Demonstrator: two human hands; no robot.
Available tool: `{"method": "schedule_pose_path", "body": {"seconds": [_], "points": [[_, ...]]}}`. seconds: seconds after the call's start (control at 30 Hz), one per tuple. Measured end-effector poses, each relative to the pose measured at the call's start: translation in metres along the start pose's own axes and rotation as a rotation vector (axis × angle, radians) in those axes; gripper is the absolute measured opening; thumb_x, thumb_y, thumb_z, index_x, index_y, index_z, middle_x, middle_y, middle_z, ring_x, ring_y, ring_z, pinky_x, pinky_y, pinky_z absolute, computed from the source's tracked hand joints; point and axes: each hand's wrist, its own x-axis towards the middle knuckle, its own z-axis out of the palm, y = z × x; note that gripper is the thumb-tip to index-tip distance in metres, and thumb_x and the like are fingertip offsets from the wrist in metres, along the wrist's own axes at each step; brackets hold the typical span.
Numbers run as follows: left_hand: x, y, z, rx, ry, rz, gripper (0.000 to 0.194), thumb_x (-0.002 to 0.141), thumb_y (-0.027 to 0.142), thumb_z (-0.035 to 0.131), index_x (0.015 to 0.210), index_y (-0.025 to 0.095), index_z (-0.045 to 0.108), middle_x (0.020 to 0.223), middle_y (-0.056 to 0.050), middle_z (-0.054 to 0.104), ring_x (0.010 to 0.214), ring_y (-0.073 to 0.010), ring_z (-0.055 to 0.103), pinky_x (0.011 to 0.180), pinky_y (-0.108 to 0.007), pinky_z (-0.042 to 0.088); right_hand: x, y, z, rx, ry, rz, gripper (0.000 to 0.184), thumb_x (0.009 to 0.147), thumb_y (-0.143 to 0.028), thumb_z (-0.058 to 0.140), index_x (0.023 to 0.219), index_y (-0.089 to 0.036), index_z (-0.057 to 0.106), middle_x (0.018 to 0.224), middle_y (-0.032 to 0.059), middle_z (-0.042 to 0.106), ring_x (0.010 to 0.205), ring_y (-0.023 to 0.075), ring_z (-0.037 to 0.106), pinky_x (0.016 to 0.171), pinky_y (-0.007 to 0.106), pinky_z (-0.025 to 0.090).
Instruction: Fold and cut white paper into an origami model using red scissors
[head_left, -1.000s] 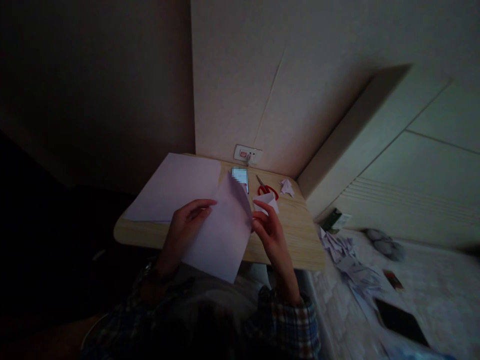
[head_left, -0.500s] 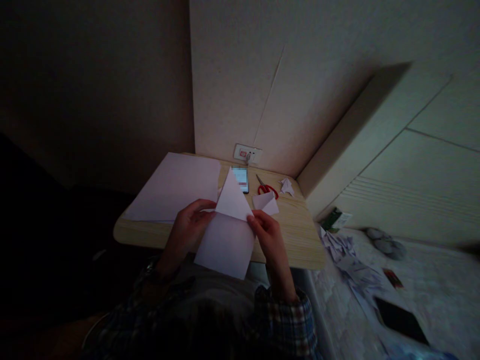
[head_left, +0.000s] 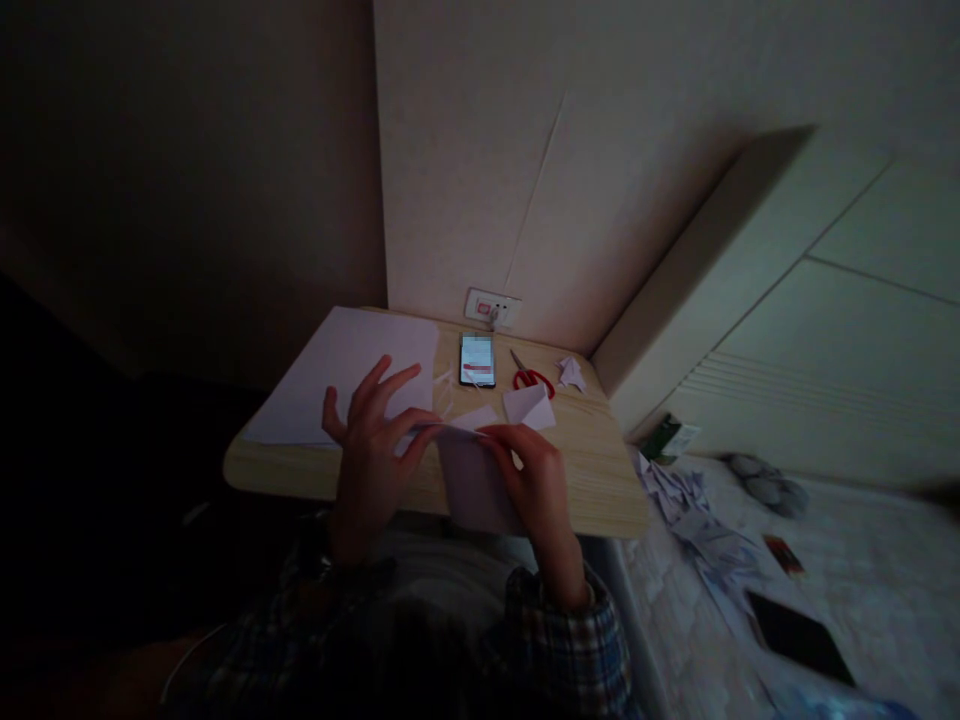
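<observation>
I hold a white sheet of paper (head_left: 471, 478) over the near edge of a small wooden table (head_left: 592, 470). Its top part is folded down flat. My left hand (head_left: 373, 445) pinches the left end of the fold between thumb and forefinger, the other fingers spread upward. My right hand (head_left: 531, 478) is closed on the paper's right side, fingers pressing along the fold.
A stack of white sheets (head_left: 349, 375) lies on the table's left. Behind are a phone (head_left: 477, 359), red scissors (head_left: 531, 377), a folded paper piece (head_left: 530, 405) and a crumpled one (head_left: 572, 373). Paper scraps (head_left: 686, 505) and a dark tablet (head_left: 795, 632) lie on the bed to the right.
The sheet's upper part, raised a second ago, has been folded down toward me and pressed flat. My left fingers have spread; the phone behind is now uncovered.
</observation>
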Motion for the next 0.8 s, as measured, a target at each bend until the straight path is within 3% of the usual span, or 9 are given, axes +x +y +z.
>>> {"method": "schedule_pose_path", "body": {"seconds": [0.13,0.2,0.33,0.43,0.53,0.63,0.73,0.8], "points": [[0.001,-0.013,-0.005,-0.037,0.039,-0.086,0.009,0.08,0.025,0.064,0.071,0.025,0.066,0.115,-0.005,0.068,0.124,-0.0299,0.049,0.109,-0.057,0.012,0.001,0.006,-0.006,0.041,0.02,0.075,0.016,0.087,-0.028,0.056,0.089,-0.02,0.069,0.085,0.0049,0.072,0.075,0.0194,0.064,0.071,0.03,0.049],[0.002,-0.018,-0.006,-0.017,0.023,-0.12,0.01,0.079,0.025,0.064,0.07,0.025,0.066,0.111,-0.005,0.069,0.121,-0.0304,0.052,0.109,-0.059,0.01,0.001,0.009,-0.011,0.038,0.042,0.094,0.015,0.086,-0.026,0.056,0.085,-0.018,0.069,0.081,0.0049,0.071,0.072,0.0185,0.063,0.067,0.029,0.049],[0.002,-0.018,-0.003,0.047,-0.17,-0.13,0.011,0.081,0.021,0.061,0.071,0.024,0.067,0.106,-0.005,0.071,0.115,-0.0302,0.056,0.108,-0.063,0.002,0.003,0.007,-0.018,-0.046,0.089,0.029,0.015,0.086,-0.022,0.054,0.083,-0.018,0.068,0.08,0.0052,0.069,0.075,0.0189,0.062,0.07,0.03,0.048],[0.003,-0.012,0.003,-0.055,-0.339,-0.107,0.011,0.082,0.019,0.057,0.084,0.021,0.068,0.101,-0.007,0.073,0.101,-0.026,0.063,0.105,-0.051,0.029,0.005,-0.003,-0.019,-0.077,0.05,-0.051,0.015,0.087,-0.019,0.053,0.084,-0.018,0.068,0.081,0.0055,0.067,0.079,0.0189,0.062,0.072,0.03,0.047],[0.006,-0.006,0.005,-0.206,-0.426,-0.132,0.018,0.084,0.025,0.052,0.092,0.018,0.067,0.097,-0.007,0.073,0.088,-0.0219,0.067,0.082,-0.032,0.047,0.006,-0.013,-0.019,-0.086,0.03,-0.095,0.015,0.087,-0.017,0.054,0.085,-0.018,0.068,0.082,0.0056,0.066,0.079,0.0185,0.061,0.072,0.029,0.047],[0.009,-0.003,0.003,-0.256,-0.399,-0.167,0.021,0.085,0.03,0.05,0.088,0.018,0.067,0.089,-0.005,0.074,0.079,-0.0203,0.067,0.073,-0.027,0.047,0.005,-0.016,-0.019,-0.021,0.06,-0.078,0.014,0.087,-0.018,0.054,0.086,-0.02,0.068,0.084,0.0048,0.067,0.08,0.018,0.061,0.073,0.029,0.048],[0.01,-0.002,-0.001,-0.262,-0.328,-0.239,0.021,0.082,0.032,0.053,0.085,0.016,0.066,0.083,-0.003,0.072,0.076,-0.0196,0.066,0.071,-0.026,0.046,0.003,-0.013,-0.02,0.151,0.178,0.027,0.011,0.085,-0.024,0.06,0.094,-0.023,0.066,0.093,0.0037,0.069,0.085,0.0183,0.064,0.077,0.03,0.05],[0.01,-0.002,-0.002,-0.3,-0.294,-0.295,0.02,0.081,0.033,0.054,0.085,0.016,0.065,0.081,-0.003,0.071,0.076,-0.0191,0.066,0.07,-0.025,0.046,0.001,-0.008,-0.02,0.325,0.238,0.121,0.024,0.081,-0.029,0.064,0.105,-0.025,0.062,0.1,0.0036,0.069,0.086,0.0192,0.065,0.075,0.031,0.052]]}}
